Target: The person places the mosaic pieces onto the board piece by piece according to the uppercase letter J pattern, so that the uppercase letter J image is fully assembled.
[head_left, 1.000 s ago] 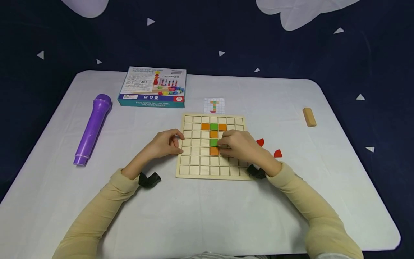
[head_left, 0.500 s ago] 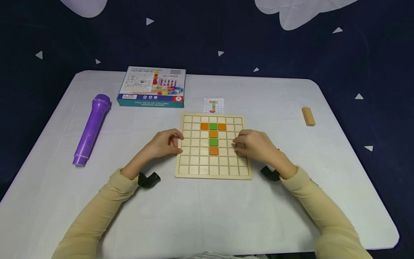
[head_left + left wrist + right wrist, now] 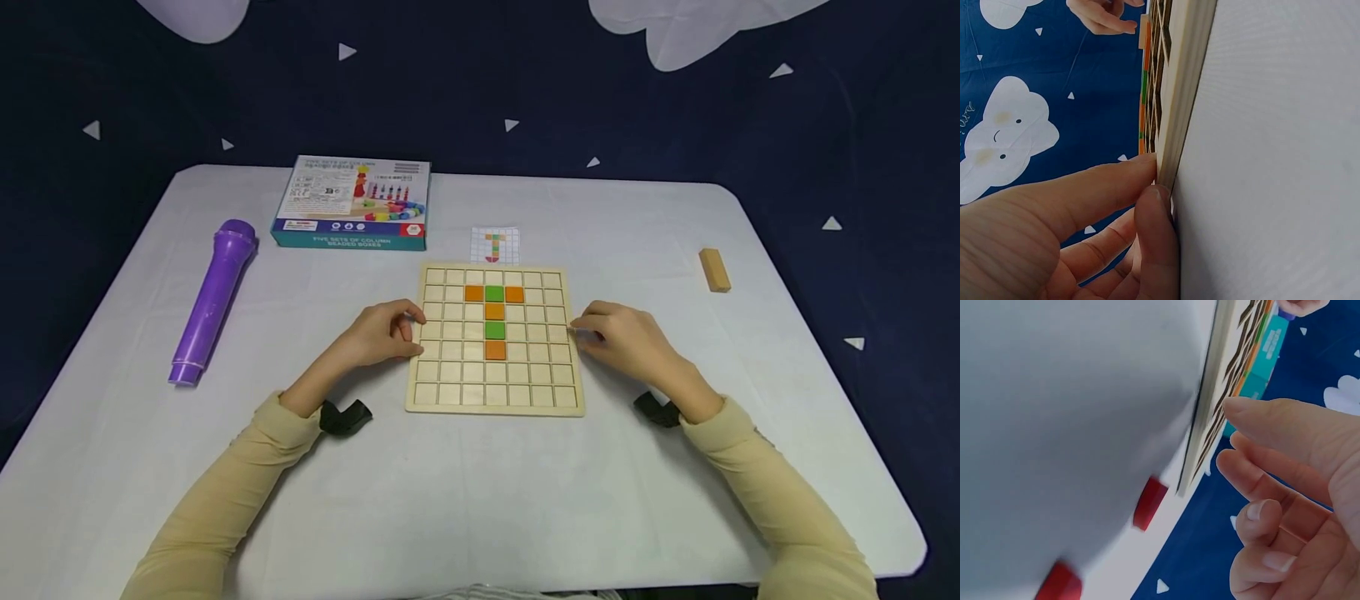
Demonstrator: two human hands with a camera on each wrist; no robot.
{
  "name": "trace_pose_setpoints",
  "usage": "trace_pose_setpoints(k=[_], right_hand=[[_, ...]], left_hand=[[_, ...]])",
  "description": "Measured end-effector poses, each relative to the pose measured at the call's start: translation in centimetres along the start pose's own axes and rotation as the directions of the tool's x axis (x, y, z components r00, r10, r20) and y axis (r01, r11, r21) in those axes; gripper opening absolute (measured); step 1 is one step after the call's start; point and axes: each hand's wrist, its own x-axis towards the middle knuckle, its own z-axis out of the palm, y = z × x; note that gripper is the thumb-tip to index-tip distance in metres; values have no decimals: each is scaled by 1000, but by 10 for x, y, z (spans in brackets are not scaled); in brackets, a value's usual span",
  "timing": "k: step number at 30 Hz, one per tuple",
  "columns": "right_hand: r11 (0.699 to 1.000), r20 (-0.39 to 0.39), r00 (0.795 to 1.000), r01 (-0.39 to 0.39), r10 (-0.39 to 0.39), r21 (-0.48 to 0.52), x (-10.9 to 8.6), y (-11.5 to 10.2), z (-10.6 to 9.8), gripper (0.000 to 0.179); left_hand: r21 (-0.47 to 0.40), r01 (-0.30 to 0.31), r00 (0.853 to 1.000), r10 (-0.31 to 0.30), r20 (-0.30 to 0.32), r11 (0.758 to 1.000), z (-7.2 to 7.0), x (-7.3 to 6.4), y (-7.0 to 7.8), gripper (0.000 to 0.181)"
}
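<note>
The pale wooden grid board (image 3: 450, 400) lies in front of the person, orange and green square tiles (image 3: 495, 331) forming a T on it. My left hand (image 3: 378, 335) is at the board's left edge; in the left wrist view its index fingertip (image 3: 1144, 164) and thumb touch the rim. My right hand (image 3: 626, 337) hovers beside the right edge, fingers loosely bent and apart with nothing between them. Two red pieces, one nearer the board (image 3: 1150, 503) and one farther off (image 3: 1060, 584), lie on the table in the right wrist view; the right hand hides them in the head view.
Behind the board lies a small pattern card (image 3: 495, 245). A bead-set box (image 3: 352, 202) stands at the back left, and a purple tube (image 3: 213, 300) lies left of it. A wooden block (image 3: 715, 270) is at the far right of the white table (image 3: 480, 500).
My right hand has moved right, from the board's middle to just past its right edge, now covering the red pieces in the head view. The left hand has stayed at the left edge.
</note>
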Motion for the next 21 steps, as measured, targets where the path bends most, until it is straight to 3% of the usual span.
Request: trace_pose_setpoints(k=[11, 21], right_hand=[[999, 15, 999, -37, 38, -37, -12, 16, -1, 28], [991, 118, 984, -125, 131, -52, -15, 22, -3, 28]], left_hand=[[5, 4, 1000, -4, -2, 1000, 0, -1, 1, 39], [6, -1, 1000, 1, -5, 1000, 1, -1, 2, 38]])
